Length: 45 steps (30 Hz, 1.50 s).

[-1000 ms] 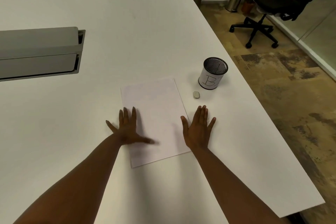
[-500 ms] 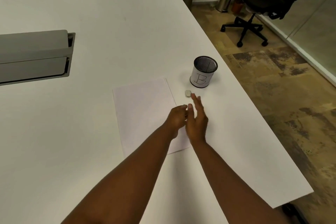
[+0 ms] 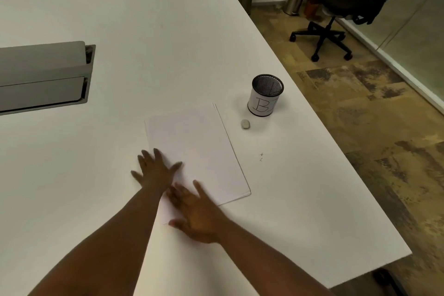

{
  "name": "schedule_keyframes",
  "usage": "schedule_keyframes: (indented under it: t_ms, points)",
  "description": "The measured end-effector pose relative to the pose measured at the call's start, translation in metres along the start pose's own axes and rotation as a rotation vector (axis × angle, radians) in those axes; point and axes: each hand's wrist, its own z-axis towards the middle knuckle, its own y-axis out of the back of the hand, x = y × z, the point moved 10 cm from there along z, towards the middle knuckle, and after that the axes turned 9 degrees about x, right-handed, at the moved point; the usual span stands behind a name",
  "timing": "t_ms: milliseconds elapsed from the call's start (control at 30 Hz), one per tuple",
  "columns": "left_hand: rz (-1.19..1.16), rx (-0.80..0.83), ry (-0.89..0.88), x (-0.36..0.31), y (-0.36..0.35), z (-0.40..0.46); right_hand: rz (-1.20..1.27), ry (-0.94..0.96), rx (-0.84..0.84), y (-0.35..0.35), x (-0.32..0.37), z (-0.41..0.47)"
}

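White table (image 3: pixel 144 31), office floor beyond: your left hand (image 3: pixel 157 170) lies flat, fingers spread, on the left edge of the paper (image 3: pixel 199 142); your right hand (image 3: pixel 197 214), fingers straight, rests on its near corner. Cup (image 3: pixel 264 103) and eraser (image 3: pixel 245 124) sit just beside the paper's far right corner.

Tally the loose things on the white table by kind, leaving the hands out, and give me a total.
Paper stack: 1 (a second sheet's edge shows along its right side)
Mesh cup marked B: 1
Small grey piece, eraser-like: 1
Total: 3, not counting the tiny dark specks, too small to identify.
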Motion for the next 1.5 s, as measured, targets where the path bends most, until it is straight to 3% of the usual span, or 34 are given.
schedule_keyframes:
  t_ms: [33,100,233,300,400,600,700,767,833,933,1033,1100,1167,1233,1367,1433,1500]
  points:
    - [0.047,0.035,0.010,0.007,-0.007,-0.003,-0.015,0.031,0.057,-0.007,0.005,0.001]
    - [0.077,0.032,-0.017,0.010,-0.015,-0.004,-0.070,-0.025,0.014,-0.007,-0.012,-0.001]
    - [0.038,-0.057,-0.027,0.010,-0.006,-0.005,0.021,-0.567,-0.189,0.028,-0.098,-0.028]
    - [-0.056,-0.193,-0.021,0.006,0.005,-0.016,0.111,-0.605,-0.242,0.033,-0.115,-0.035]
    - [-0.373,-0.303,0.153,0.010,0.014,-0.032,0.183,-0.589,-0.268,0.035,-0.117,-0.037]
    - [-0.797,-0.111,0.297,0.017,0.007,-0.018,0.224,-0.582,-0.245,0.032,-0.120,-0.036]
    - [-0.896,0.002,0.167,0.017,0.006,-0.012,0.251,-0.574,-0.247,0.032,-0.122,-0.036]
    - [-1.009,0.172,0.035,0.003,0.005,-0.016,0.272,-0.583,-0.240,0.034,-0.123,-0.037]
    - [-0.959,0.261,-0.117,-0.018,0.019,-0.030,0.281,-0.611,-0.229,0.036,-0.123,-0.037]
    - [-0.710,0.094,-0.335,-0.047,0.064,-0.052,0.391,-0.598,-0.350,0.052,-0.110,-0.031]
    - [-0.591,-0.008,-0.404,-0.077,0.090,-0.074,0.647,-0.298,-0.554,0.091,-0.061,-0.016]
    - [-0.544,-0.031,-0.442,-0.097,0.095,-0.088,0.766,-0.101,-0.589,0.113,-0.027,-0.009]
    - [-0.520,-0.060,-0.481,-0.108,0.099,-0.097,0.744,-0.039,-0.595,0.127,-0.016,-0.009]
    - [-0.553,-0.082,-0.462,-0.107,0.102,-0.098,0.704,-0.130,-0.586,0.123,-0.040,-0.011]
    - [-0.560,-0.130,-0.411,-0.098,0.106,-0.094,0.793,-0.741,-0.371,0.062,-0.137,-0.041]
    - [-0.536,-0.127,-0.414,-0.100,0.105,-0.095,0.682,-0.713,-0.513,0.082,-0.136,-0.048]
    - [-0.548,-0.106,-0.415,-0.101,0.101,-0.094,0.580,-0.432,-0.653,0.123,-0.098,-0.036]
